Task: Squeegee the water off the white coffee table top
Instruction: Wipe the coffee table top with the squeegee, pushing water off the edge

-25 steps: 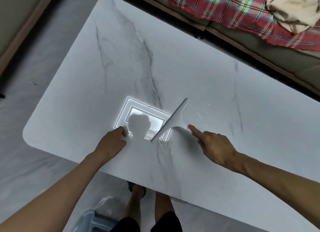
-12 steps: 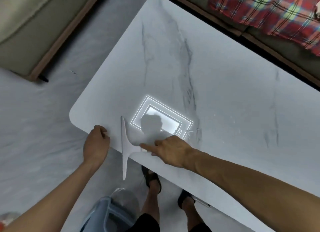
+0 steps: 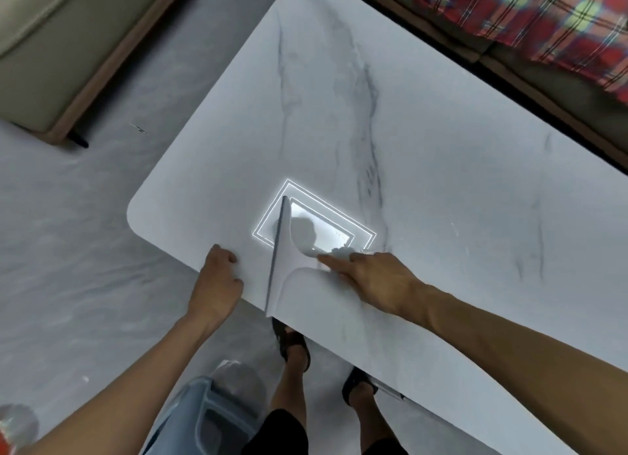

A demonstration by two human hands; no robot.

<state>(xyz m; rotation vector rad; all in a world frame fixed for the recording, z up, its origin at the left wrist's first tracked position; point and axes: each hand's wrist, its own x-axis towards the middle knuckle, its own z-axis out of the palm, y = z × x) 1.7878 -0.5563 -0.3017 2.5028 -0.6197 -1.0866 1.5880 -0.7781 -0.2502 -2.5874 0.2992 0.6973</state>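
Observation:
The white marble-patterned coffee table top fills the middle of the view. A white squeegee lies with its blade on the top near the front edge, its lower end reaching that edge. My right hand is closed on the squeegee's handle, forefinger stretched along it. My left hand grips the table's front edge just left of the blade. A bright ceiling-light reflection shines on the top beside the blade. A few water streaks show to the right.
A beige sofa stands at the far left and another with a red plaid blanket runs along the back right. A pale blue plastic bin sits on the grey floor by my feet.
The squeegee was swept left to the table's near-left edge, overhanging it, and has now come back a little to the right onto the top. My left hand shifted to the front edge.

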